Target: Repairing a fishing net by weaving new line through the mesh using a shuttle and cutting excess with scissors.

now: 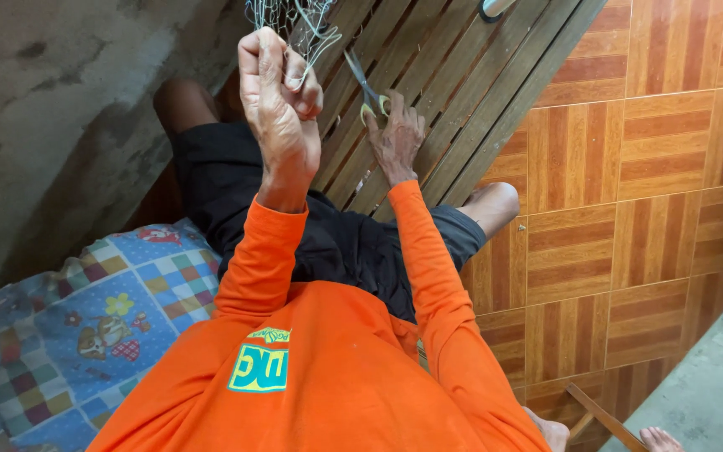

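The parquet-patterned tile floor [646, 167] fills the right side of the view, meeting a rough grey concrete wall [52, 109] on the left. A slatted brown wooden bench [453, 92] runs diagonally across the top, under the seated person's black shorts [328, 234]. Beside the person lies a blue patchwork cushion [69, 335] printed with cartoon figures, close against the hip, likely as padding for sitting. An orange long-sleeved shirt [328, 377] covers both arms.

The left hand [282, 109] is raised high, fingers curled into a pinch around a tangle of thin pale netting [294, 25] that hangs from above the frame; holding it up keeps the strands taut and separated. The right hand [397, 138] sits lower and further out, its fingers closed through the yellow-green handles of 1 pair of small scissors [366, 88], blades pointing up toward the netting, just beside it, though contact cannot be told. A bare foot [658, 437] shows at the bottom right.
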